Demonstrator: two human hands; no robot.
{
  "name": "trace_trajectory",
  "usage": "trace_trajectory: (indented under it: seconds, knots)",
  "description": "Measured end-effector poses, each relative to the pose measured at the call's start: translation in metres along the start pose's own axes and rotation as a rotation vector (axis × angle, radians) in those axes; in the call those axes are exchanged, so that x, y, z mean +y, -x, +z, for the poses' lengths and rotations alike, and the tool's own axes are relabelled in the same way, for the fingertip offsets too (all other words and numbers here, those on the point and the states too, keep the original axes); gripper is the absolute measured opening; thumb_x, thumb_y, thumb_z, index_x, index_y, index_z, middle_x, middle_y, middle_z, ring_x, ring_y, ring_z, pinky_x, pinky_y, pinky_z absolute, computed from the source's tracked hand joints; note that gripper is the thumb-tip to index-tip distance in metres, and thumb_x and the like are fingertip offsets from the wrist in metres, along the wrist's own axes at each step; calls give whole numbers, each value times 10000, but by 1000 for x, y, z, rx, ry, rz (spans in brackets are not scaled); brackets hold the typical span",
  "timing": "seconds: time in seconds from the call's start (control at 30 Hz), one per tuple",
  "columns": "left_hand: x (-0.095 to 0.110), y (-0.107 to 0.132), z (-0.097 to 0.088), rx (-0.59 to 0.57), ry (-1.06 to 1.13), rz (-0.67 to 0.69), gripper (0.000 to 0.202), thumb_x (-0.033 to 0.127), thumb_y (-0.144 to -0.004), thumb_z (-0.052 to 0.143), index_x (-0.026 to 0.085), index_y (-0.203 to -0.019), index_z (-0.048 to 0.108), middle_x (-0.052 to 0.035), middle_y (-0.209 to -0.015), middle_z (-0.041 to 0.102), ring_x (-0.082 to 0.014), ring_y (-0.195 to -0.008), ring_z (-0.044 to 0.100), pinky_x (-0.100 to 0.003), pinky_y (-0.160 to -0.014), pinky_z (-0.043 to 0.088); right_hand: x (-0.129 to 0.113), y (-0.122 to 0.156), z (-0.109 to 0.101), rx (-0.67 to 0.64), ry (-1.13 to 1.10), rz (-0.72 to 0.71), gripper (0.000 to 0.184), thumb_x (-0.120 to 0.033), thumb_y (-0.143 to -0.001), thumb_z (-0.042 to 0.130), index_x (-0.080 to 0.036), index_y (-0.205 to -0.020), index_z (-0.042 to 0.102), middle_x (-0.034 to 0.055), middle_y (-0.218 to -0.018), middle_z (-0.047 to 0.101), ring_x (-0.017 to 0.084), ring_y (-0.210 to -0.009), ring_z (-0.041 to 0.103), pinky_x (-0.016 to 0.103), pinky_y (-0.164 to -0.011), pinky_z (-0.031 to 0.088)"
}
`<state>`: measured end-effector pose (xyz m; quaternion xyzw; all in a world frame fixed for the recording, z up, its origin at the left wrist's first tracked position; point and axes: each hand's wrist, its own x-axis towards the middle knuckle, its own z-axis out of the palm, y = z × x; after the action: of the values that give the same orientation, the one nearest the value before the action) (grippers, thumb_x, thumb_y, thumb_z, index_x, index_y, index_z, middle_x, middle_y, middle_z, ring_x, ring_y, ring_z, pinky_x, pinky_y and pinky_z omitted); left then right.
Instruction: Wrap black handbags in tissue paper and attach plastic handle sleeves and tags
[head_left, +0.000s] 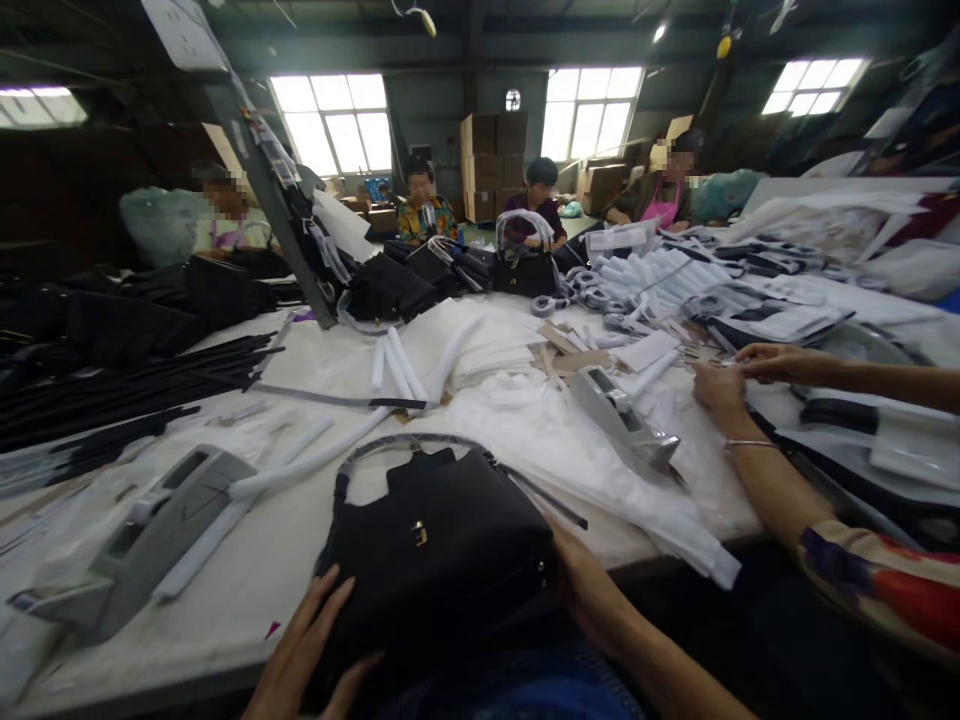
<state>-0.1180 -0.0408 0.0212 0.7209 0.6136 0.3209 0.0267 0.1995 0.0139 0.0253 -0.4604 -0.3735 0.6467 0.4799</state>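
Observation:
A black handbag (450,540) with a gold clasp lies tilted back at the table's near edge. Its handle, wrapped in clear film, loops up at the far left side. My left hand (311,640) grips the bag's lower left corner, with fingertips on the front face and the thumb underneath. Against the right end of the bag rests my right hand (585,580), its fingers hidden behind the side. A dark strap (551,497) sticks out behind the bag to the right.
A grey tape dispenser (150,540) stands at left and another tape dispenser (622,420) at right. White foam tubes (397,365) and white sheets (487,350) lie behind the bag. A co-worker's hands (724,380) work at right. Several people sit across the table.

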Motion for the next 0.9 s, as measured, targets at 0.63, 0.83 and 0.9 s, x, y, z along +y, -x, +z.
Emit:
trace_trajectory:
  seconds: [0.63,0.83,0.9]
  knots:
    - [36,-107,12,-314,-200,594,808,327,-834,730,283,-1525,313,-113,-1528,435,-321,-1413,399,-575,-1126,367,-93,-29,-7,-482,1247,-734,771,-400,-806,771,-257,-1491,446,55,-1560,390,304,-1473,308,507,-1244,175]
    - [19,-90,45,-304,-264,710,611,89,-936,469,314,-1496,374,-57,-1476,505,-266,-1304,538,-471,-1045,498,-49,-58,-14,-583,1402,-707,759,-136,-839,656,-354,-1514,383,24,-1536,441,287,-1469,317,512,-1216,243]
    - [13,-76,53,-244,-240,733,589,67,-947,393,286,-1493,386,-65,-1456,526,-261,-1299,542,-452,-1034,511,-30,-54,-22,-561,1400,-697,722,-46,-861,527,-356,-1501,406,13,-1523,459,277,-1460,338,518,-1209,261]
